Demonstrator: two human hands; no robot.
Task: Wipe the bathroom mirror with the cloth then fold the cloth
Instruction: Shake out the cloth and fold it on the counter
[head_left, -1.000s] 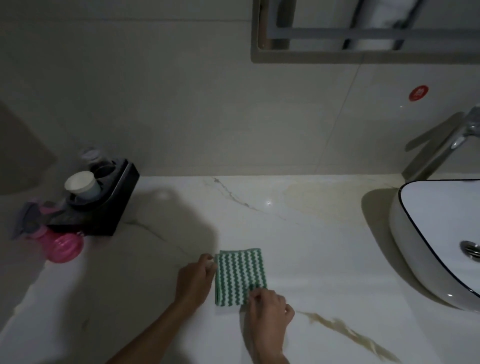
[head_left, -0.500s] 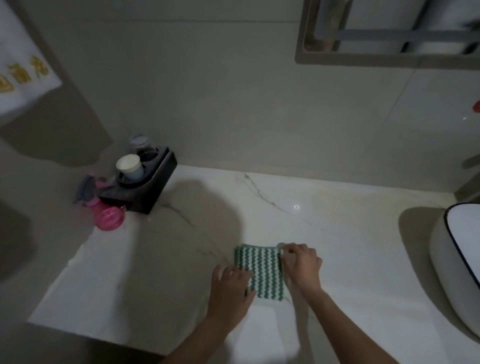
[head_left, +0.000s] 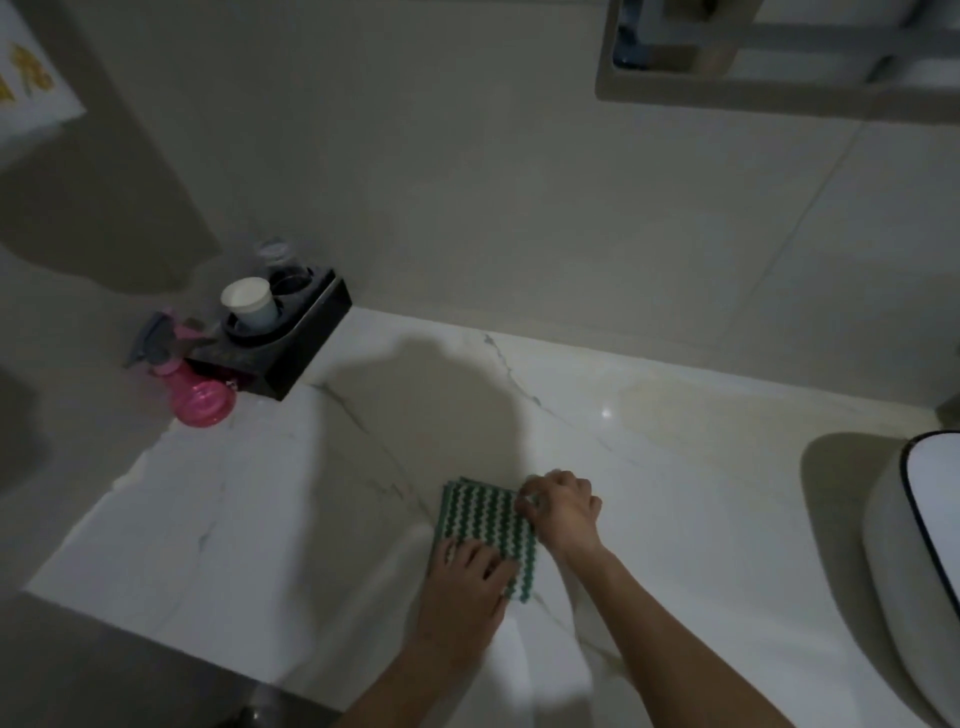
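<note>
A dim bathroom seen from above, described left to right. At about ten o'clock, a translucent pink spray bottle (head_left: 200, 400) with a grey trigger lies beside a glossy black holder (head_left: 291, 343) carrying a white paper cup (head_left: 249, 303) and a clear glass behind it. They sit at the far left corner of a polished white marble worktop (head_left: 675, 467) with thin grey veins.

Near six o'clock lies the cloth (head_left: 485, 519), a soft, nubbly rectangle in green and white zigzag stripes, already folded small and flat on the worktop. The left hand (head_left: 467, 582) rests on its near left corner, fingers spread fairly straight, pressing it down. The right hand (head_left: 563, 506) sits at the cloth's far right edge with fingers curled, seemingly pinching that edge.

This looks like the folding step, close to done. The next move probably calls for either another fold across or smoothing the layers so the edges line up, with the left hand keeping the cloth from sliding on the slick stone.

At three o'clock curves a smooth white basin (head_left: 914, 571) with a thin dark rim. At one o'clock, on the tiled wall, hangs the lower corner of the grey-framed mirror (head_left: 779, 93).
</note>
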